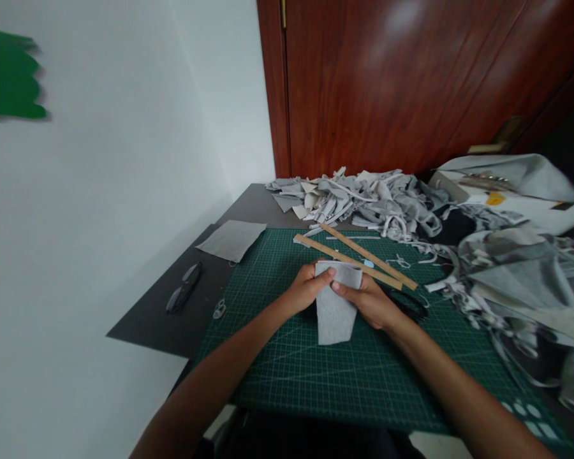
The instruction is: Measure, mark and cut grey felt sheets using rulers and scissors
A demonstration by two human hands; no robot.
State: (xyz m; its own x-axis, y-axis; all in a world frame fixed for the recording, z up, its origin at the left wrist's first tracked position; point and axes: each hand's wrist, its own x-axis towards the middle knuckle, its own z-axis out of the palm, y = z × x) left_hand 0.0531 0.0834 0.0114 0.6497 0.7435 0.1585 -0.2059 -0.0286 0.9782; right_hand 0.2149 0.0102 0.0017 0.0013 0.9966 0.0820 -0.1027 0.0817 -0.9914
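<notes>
Between my two hands is a folded piece of light grey fabric point(335, 315), held up above the green cutting mat point(287, 376). My left hand point(309, 287) pinches its upper left edge, thumb on the near face. At the upper right edge, my right hand point(366, 298) grips the same fabric with the thumb pressed on the front. The fingers behind the cloth are hidden. Just beyond the hands, two wooden rulers point(310, 243) lie crosswise on the mat. A black-handled tool point(411, 305), perhaps scissors, lies partly covered by my right hand and wrist.
A flat grey fabric sheet point(232, 239) and eyeglasses point(184, 288) lie at the left. Grey fabric scraps point(363, 197) are heaped along the back, with more cloth point(521, 268) on the right. A white box point(530, 209) stands behind. The white wall point(124, 159) borders the left side.
</notes>
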